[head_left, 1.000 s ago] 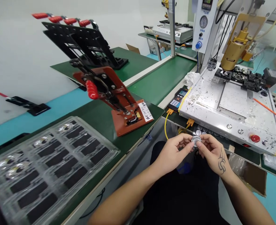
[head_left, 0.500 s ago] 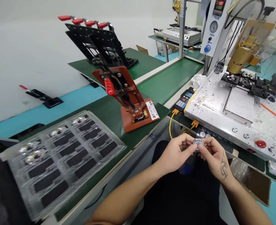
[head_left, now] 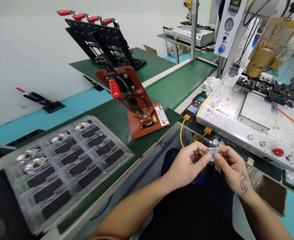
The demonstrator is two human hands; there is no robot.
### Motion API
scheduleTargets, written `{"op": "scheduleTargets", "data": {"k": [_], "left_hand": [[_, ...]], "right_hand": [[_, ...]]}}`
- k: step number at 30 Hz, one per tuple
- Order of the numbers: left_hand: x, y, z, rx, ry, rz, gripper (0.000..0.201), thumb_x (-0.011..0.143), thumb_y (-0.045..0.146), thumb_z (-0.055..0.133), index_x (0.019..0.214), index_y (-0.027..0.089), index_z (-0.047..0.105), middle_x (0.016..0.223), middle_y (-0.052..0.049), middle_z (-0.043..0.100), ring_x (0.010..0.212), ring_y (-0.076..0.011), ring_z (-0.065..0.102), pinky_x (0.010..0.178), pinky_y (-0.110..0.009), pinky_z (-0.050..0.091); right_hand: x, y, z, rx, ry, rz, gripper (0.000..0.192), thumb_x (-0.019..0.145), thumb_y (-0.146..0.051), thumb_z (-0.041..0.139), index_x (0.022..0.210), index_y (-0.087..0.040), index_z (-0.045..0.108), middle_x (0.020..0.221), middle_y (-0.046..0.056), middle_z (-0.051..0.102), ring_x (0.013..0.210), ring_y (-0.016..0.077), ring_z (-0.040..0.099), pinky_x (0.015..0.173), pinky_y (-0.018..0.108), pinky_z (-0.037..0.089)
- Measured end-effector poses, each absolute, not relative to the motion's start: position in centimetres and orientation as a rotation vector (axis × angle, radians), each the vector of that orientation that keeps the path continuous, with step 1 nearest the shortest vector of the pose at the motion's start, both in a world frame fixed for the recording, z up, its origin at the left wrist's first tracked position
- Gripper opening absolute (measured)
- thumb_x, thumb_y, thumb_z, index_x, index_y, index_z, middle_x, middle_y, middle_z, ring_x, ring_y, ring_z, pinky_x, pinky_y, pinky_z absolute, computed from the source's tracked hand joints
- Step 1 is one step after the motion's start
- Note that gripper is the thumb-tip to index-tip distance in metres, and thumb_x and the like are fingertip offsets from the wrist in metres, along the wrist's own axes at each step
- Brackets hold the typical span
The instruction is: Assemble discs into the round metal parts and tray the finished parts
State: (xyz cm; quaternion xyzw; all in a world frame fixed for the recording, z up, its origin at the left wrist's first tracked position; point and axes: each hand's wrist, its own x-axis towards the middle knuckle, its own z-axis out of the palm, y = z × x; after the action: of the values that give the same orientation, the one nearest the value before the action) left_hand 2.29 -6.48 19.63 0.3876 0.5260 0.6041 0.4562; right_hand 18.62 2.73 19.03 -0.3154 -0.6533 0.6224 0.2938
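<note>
I have the small round metal part [head_left: 211, 154] pinched between both hands over my lap, just off the counter [head_left: 117, 120] edge. My left hand [head_left: 187, 163] grips its left rim with the fingers [head_left: 205, 157] closed on it; my right hand [head_left: 230, 166] clasps the right rim. I judge this a fitting or inspecting step; next wants a steady twist or press. Against half a second ago, the hands sit slightly lower, and the tray [head_left: 62, 166] has barely shifted.

Clear blister tray [head_left: 69, 163] left, red clamp jig [head_left: 134, 103] mid, dispensing machine [head_left: 257, 110] right w/ red button [head_left: 278, 152]
</note>
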Motion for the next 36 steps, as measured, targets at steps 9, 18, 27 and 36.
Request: {"op": "scheduleTargets", "data": {"k": [9,18,27,36], "left_hand": [[2.3,-7.0,20.0,1.001,1.303,1.503,0.022,0.099,0.038,0.074,0.096,0.016,0.068,0.092,-0.006,0.075,0.08,-0.0163,0.07,0.074,-0.028,0.057],[1.8,-6.5,19.7,0.999,1.392,1.503,0.023,0.097,0.039,0.075,0.096,0.017,0.068,0.091,-0.006,0.074,0.081,-0.0175,0.069,0.074,-0.029,0.057],[-1.1,-8.4,21.7,1.219,1.622,1.513,0.02,0.1,0.037,0.069,0.101,0.017,0.07,0.091,-0.007,0.076,0.077,-0.0175,0.068,0.072,-0.03,0.055],[-15.5,-8.3,29.3,2.25,2.231,1.495,0.047,0.104,0.05,0.057,0.064,0.025,0.057,0.067,-0.004,0.059,0.074,-0.0221,0.057,0.087,-0.042,0.05]], "right_hand": [[18.7,2.3,19.3,-0.822,-1.768,1.594,0.024,0.1,-0.047,0.075,0.102,-0.024,0.075,0.075,0.0,0.071,0.061,0.0144,0.063,0.057,0.027,0.056],[18.3,3.6,18.9,-0.775,-1.926,1.514,0.027,0.101,-0.048,0.072,0.112,-0.023,0.074,0.078,0.001,0.07,0.063,0.0162,0.065,0.056,0.029,0.058],[15.2,6.8,20.8,0.0,-2.489,0.732,0.051,0.104,-0.021,0.068,0.153,-0.031,0.057,0.113,0.009,0.071,0.089,0.022,0.071,0.081,0.037,0.062],[9.2,7.4,21.8,-0.021,-2.375,0.745,0.037,0.102,-0.034,0.072,0.136,-0.025,0.061,0.082,-0.001,0.062,0.068,0.0171,0.061,0.066,0.033,0.057]]}}
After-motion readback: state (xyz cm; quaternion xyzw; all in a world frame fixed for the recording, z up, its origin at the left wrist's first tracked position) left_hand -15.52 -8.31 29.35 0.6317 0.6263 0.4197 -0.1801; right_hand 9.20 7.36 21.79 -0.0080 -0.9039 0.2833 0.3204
